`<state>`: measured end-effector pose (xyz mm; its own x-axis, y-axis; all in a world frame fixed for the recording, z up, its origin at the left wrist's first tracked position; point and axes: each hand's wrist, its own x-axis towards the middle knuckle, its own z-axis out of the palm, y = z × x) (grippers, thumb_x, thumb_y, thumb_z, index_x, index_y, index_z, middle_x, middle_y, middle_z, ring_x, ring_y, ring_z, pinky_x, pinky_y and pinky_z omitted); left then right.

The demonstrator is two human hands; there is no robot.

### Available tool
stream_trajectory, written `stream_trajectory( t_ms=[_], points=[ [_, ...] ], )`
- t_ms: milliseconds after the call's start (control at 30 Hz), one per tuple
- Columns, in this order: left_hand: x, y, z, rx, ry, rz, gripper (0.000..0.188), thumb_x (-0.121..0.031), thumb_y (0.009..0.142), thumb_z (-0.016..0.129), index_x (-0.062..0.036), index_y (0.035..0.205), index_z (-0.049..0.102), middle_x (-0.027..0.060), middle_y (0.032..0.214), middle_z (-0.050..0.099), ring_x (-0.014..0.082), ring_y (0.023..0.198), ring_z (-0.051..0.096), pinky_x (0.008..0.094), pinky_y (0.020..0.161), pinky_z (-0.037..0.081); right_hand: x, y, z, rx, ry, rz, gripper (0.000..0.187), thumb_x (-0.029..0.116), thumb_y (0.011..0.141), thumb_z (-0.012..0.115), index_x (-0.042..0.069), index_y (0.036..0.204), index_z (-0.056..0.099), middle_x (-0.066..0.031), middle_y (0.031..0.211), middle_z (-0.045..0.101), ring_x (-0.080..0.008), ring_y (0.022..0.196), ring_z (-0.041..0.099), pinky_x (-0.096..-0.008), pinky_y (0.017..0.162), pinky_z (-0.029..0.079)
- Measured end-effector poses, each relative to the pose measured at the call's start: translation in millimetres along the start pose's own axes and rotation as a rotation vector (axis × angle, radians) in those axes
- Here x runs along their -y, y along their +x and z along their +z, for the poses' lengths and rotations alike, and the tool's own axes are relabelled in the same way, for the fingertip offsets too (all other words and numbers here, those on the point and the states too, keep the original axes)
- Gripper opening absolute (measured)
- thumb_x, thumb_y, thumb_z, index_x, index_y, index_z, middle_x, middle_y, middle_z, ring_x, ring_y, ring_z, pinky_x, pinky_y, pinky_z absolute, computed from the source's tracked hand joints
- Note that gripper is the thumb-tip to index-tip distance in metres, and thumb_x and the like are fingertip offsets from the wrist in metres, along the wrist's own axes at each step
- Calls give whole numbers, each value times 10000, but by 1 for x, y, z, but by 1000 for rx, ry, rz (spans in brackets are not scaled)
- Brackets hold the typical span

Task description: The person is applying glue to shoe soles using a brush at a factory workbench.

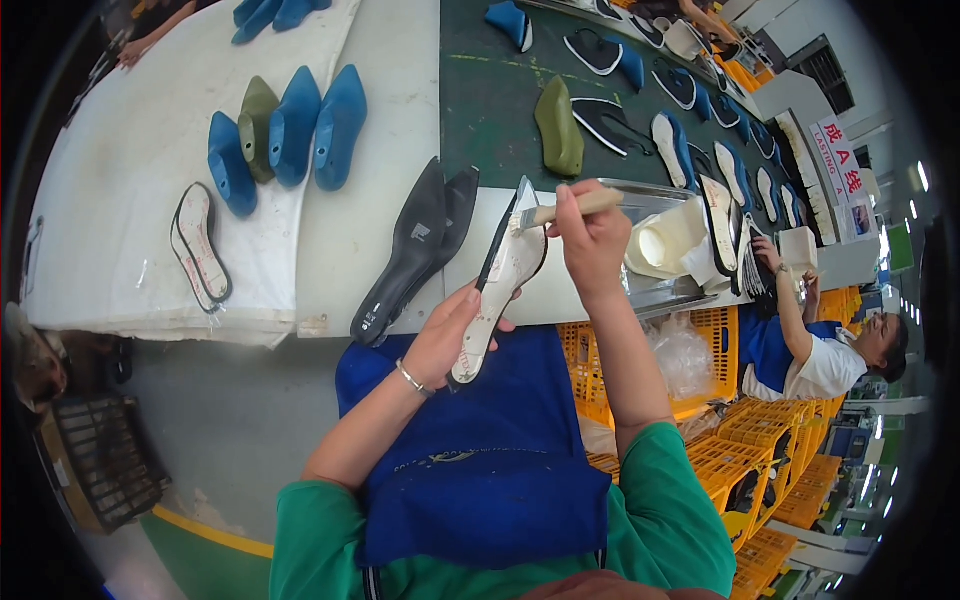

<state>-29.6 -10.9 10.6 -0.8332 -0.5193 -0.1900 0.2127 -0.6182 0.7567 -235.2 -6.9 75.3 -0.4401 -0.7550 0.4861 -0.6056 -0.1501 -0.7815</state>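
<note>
My left hand grips a white insole with black trim along its edge, thumb on top and fingers underneath. It is tilted above the table's near edge, toe pointing away from me. In my right hand is a brush with a pale wooden handle, fingers closed round it. Its bristles rest on the insole near the toe. Just left of them, overlapping black shoe soles lie on the white tabletop. A cream-coloured tub stands in a metal tray to the right.
Blue shoe lasts and a green last sit at the left, near another insole. On the dark green belt are a green last and several strappy pieces. Yellow crates and a co-worker are at the right.
</note>
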Motion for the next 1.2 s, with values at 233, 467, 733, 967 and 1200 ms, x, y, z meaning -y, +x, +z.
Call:
stream_trajectory(
  t_ms=[233,467,733,967,1200],
  points=[
    [-7,-2,-5,60,67,-18,498,-328,1071,337,-1,1442,398,121,1332,574,147,951,621,240,716,540,-22,39,-10,-68,150,247,231,211,972,621,12,859,597,-31,707,627,-56,580,590,-202,514,479],
    [-3,2,-15,101,-157,-18,462,-330,1073,328,22,1352,438,193,1342,560,182,918,648,266,681,574,-32,37,-35,-72,53,44,197,184,984,591,24,869,590,-33,729,624,-82,590,595,-221,566,487],
    [-4,3,-14,98,-266,-2,458,-328,1074,322,15,1355,434,203,1333,562,188,920,653,273,667,579,5,-19,-45,363,168,-158,51,36,869,640,9,827,633,-58,728,644,-122,640,609,-273,586,476],
    [0,-3,-18,146,-117,1,490,-368,1053,385,26,1338,452,197,1297,586,158,813,653,247,651,559,-36,29,-54,116,-26,-93,157,106,936,605,0,824,629,-45,744,622,-100,620,580,-245,569,438],
    [-2,-10,-22,168,-76,-29,531,-392,1042,400,41,1346,454,200,1264,604,162,767,647,251,647,547,-12,29,-54,109,369,106,163,152,995,546,17,917,590,-44,818,622,-114,657,620,-226,595,501]
  ],
)
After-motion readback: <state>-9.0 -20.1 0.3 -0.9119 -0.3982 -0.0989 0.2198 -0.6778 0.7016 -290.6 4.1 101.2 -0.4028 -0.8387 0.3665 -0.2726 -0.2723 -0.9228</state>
